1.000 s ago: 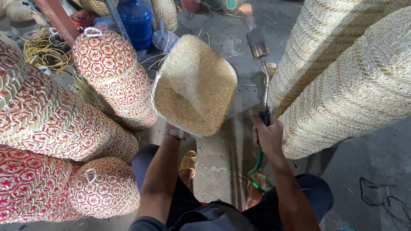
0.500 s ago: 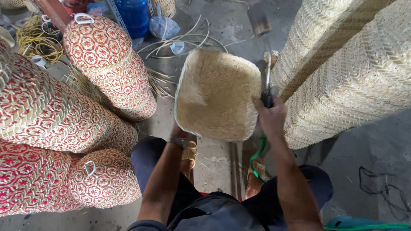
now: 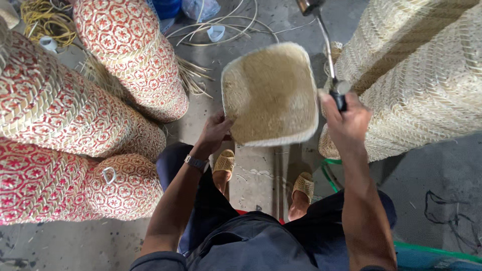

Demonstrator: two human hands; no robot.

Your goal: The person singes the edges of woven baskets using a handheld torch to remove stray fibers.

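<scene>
My left hand [image 3: 215, 131] grips the near-left rim of a squarish natural-straw woven basket [image 3: 271, 93], whose open inside faces up toward me. My right hand [image 3: 346, 118] is closed around the black handle of a metal gas torch [image 3: 326, 45]; its thin tube runs up past the basket's right edge to a nozzle at the top of the view. A green hose [image 3: 329, 175] trails down behind my right arm. I sit with both sandalled feet [image 3: 225, 163] on the concrete floor.
Several red-and-white patterned woven baskets [image 3: 90, 120] are stacked at the left. Tall pale woven baskets [image 3: 422, 85] stand at the right. Loose cane strips [image 3: 221, 25], a coil of yellow cord [image 3: 42, 20] and a blue container [image 3: 165, 7] lie at the back.
The basket has turned from its bottom facing me to its open inside facing me and has shifted right and closer. The torch has risen beside it, more upright.
</scene>
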